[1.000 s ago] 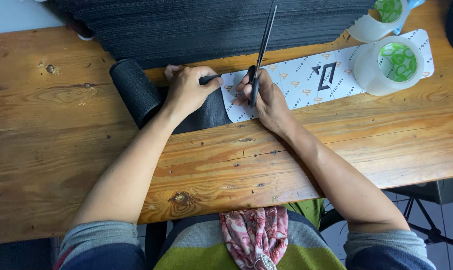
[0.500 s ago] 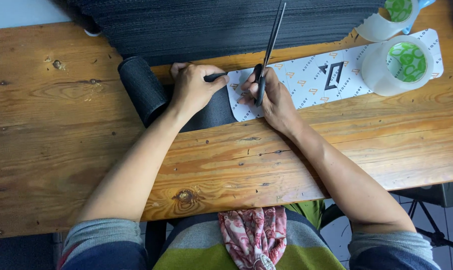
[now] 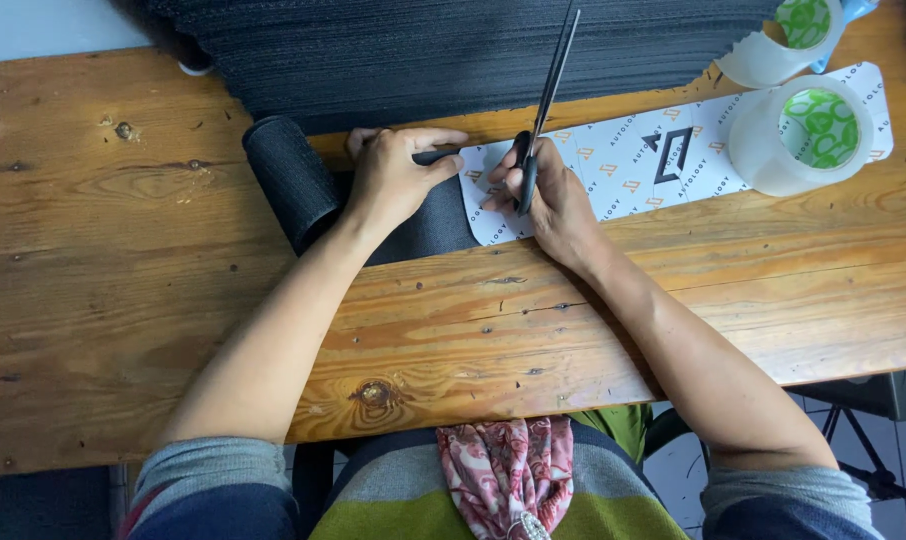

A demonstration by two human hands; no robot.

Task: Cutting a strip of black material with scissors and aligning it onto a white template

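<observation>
At tabletop point(image 3: 123, 300) 12 o'clock: left hand point(image 3: 393, 180) flat, pinning black roll point(image 3: 293, 180); right hand point(image 3: 553, 195) gripping scissors point(image 3: 548, 100). Best keep the strip taut.

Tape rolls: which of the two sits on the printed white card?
The nearer, fully visible tape roll, resting on the printed white card's right end; the other tape roll lies beyond it at the frame's top edge.

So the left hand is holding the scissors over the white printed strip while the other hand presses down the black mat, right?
Not quite. The head view shows the scissors in the right hand, blades pointing away over the white printed strip. The left hand is the one pressing down the black mat.
</observation>
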